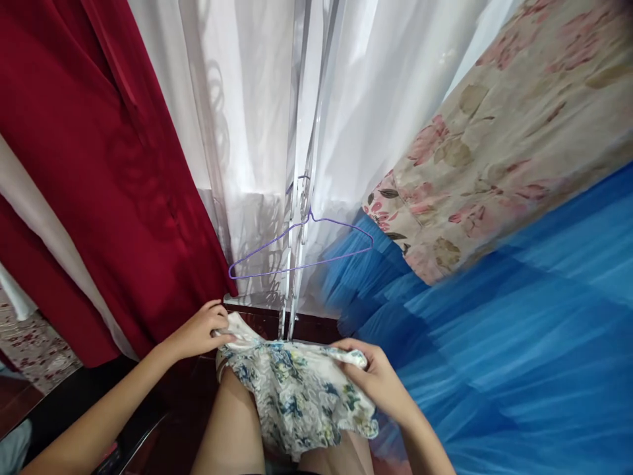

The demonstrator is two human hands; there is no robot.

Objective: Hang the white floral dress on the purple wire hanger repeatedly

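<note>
A small white garment with a blue and green flower print (297, 396) lies spread over my bare knees at the bottom middle. My left hand (200, 330) pinches its upper left corner. My right hand (376, 376) grips the upper right edge, fingers curled round the cloth. Just above the garment a thin purple wire hanger (301, 247) hangs in front of the white curtain, touching neither hand.
A dark red curtain (103, 165) hangs at the left and sheer white curtains (247, 132) in the middle. At the right lies a bed with blue netting (519, 343) and a beige pink-flowered sheet (519, 132). Dark wooden floor shows below left.
</note>
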